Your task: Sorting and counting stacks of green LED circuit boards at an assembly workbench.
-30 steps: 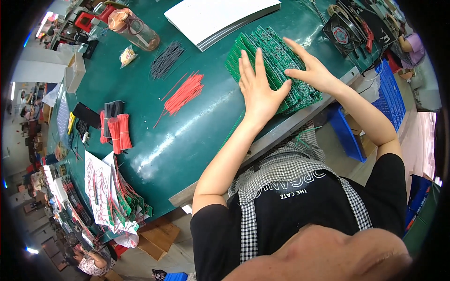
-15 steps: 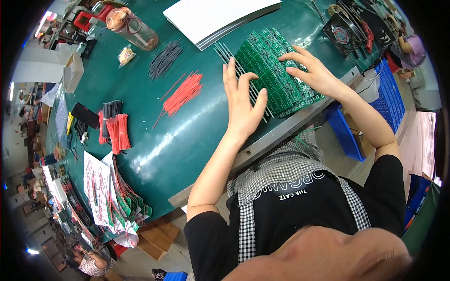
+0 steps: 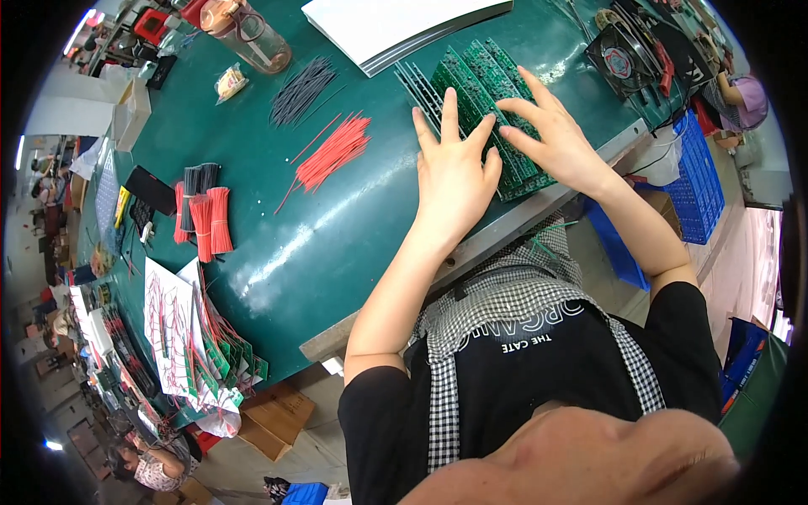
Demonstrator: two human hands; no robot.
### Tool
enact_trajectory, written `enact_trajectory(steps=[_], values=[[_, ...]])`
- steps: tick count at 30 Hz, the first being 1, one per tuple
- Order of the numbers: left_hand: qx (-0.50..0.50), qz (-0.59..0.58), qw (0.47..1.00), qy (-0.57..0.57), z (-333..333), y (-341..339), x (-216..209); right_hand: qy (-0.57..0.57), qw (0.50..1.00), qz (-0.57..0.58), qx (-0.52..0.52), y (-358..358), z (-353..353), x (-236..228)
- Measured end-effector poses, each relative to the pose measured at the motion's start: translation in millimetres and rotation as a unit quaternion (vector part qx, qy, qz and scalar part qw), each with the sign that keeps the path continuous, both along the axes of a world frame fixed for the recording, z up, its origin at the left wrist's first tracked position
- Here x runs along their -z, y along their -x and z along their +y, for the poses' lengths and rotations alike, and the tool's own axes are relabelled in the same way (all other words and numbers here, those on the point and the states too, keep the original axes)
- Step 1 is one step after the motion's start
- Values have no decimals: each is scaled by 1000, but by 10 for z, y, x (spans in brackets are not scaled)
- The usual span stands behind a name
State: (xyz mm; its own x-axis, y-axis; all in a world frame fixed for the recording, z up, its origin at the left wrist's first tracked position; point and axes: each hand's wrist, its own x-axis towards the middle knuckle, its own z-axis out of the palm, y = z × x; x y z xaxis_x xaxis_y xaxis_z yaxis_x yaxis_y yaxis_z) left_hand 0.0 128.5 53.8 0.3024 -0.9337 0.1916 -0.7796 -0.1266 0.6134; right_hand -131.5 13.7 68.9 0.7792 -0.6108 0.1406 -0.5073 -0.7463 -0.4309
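The left hand (image 3: 459, 181) and the right hand (image 3: 562, 147) reach over a block of green circuit boards (image 3: 492, 66) at the near edge of a green workbench (image 3: 353, 240). Both hands have fingers spread, neither clamped; their nearest fingertips are just beside each other. Whether they touch the boards or hover is hard to tell.

The handling looks partway along: the boards stand on edge in rows, but a thin outer row (image 3: 412, 82) sits slightly apart at the left, so the block seems not yet evened up. The boards' long axis runs from far left to near right, roughly square to the bench's front edge.

Farther left, loose red wires (image 3: 332, 153) and dark grey wires (image 3: 301, 88) lie untouched; beyond the block is a white-topped stack (image 3: 396, 21), and to its right a cooling fan (image 3: 616, 61).
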Motion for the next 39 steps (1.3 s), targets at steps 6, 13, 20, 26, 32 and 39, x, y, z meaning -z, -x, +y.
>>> enact_trajectory(steps=[6, 13, 20, 26, 32, 39], values=[[-2, -87, 996, -25, -15, -22, -72, 1, 998, -51, 25, -6, -34, 89], [-6, -9, 1000, 10, 109, -132, 52, -41, 993, -112, 8, 56, -94, 97], [-5, 19, 999, 38, 153, -204, 177, -62, 991, -119, 12, 102, -172, 195], [7, 44, 998, 48, 184, -241, 184, -168, 974, -147, 46, 258, -419, 525], [-4, 90, 995, 41, 236, -267, 201, -167, 969, -173, 52, 268, -413, 612], [-20, 108, 994, 7, 258, -270, 213, -33, 986, -146, 70, 183, -287, 436]])
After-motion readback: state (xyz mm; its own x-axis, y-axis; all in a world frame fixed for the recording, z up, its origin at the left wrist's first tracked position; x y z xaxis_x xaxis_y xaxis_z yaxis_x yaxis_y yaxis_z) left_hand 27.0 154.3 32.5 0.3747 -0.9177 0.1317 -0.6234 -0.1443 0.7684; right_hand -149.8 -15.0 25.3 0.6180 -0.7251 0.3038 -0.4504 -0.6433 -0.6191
